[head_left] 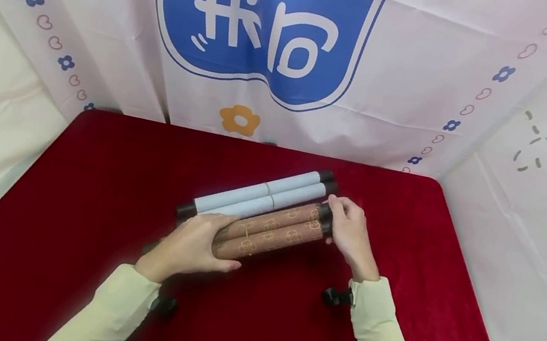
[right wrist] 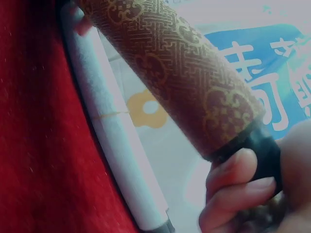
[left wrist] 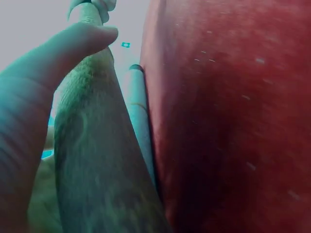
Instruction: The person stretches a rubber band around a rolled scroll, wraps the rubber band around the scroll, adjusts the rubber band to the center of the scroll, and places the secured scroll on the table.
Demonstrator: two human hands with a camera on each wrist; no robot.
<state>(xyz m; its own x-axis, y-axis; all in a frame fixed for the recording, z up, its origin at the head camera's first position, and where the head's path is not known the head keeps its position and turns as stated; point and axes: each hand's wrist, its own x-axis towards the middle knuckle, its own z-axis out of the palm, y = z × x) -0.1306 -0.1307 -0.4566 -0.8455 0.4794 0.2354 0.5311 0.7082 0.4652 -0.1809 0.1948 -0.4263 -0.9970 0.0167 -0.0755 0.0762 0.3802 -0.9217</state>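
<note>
A scroll rolled in from both sides into two brown rolls with gold patterns (head_left: 272,235) slants across the middle in the head view. My left hand (head_left: 193,243) wraps its left part, thumb along the near side, hiding most of that end. At the right end my right hand (head_left: 348,229) grips the dark end knobs; the right wrist view shows fingers (right wrist: 238,167) curled round a black knob (right wrist: 266,158). In the left wrist view the brown roll (left wrist: 99,145) lies under my thumb. Just behind lies a pale blue double scroll (head_left: 259,192) with dark ends and a thin tie round its middle.
A dark red velvet cloth (head_left: 85,193) covers the table under both scrolls. White printed fabric (head_left: 402,83) hangs behind and at the sides, with a blue sign at the back. A black wrist camera (head_left: 334,296) sits below my right hand, another (head_left: 166,306) below my left.
</note>
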